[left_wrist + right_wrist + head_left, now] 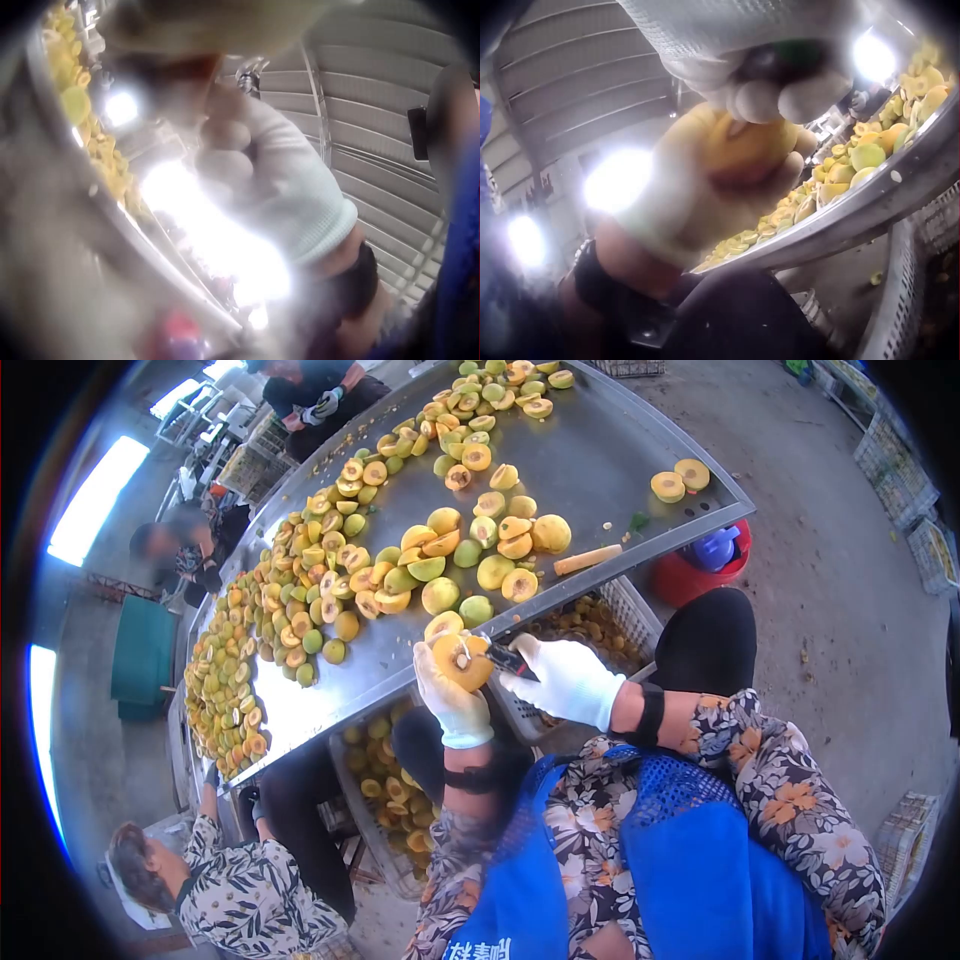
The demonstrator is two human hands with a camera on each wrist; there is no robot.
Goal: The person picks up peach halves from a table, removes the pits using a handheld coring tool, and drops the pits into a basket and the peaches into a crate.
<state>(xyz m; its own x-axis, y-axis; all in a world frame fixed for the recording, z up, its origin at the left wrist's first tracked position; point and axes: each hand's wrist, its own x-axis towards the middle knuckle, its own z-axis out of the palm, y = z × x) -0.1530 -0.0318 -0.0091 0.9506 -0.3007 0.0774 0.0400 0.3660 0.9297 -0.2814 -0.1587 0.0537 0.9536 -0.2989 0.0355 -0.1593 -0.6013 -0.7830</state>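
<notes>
My left hand point(455, 700), in a white glove, holds a yellow halved peach-like fruit point(463, 662) over the near edge of the metal table, its cut face and pit area showing. The white-gloved right hand point(575, 680) grips a small hand tool point(508, 659) with a black and red handle; its metal tip meets the cut face. The right wrist view shows the fruit point(754, 146) in the left fingers, close under the right hand's curled fingers point(757, 101). In the left wrist view the right hand point(277, 172) appears blurred.
Many halved fruits point(340, 550) lie along the metal table point(600, 470), with a wooden stick point(588, 559) near its raised edge. Below stand a crate point(635, 615) of dark scraps and a crate point(355, 765) of fruit. A red bucket point(690, 582) stands right; other people sit around.
</notes>
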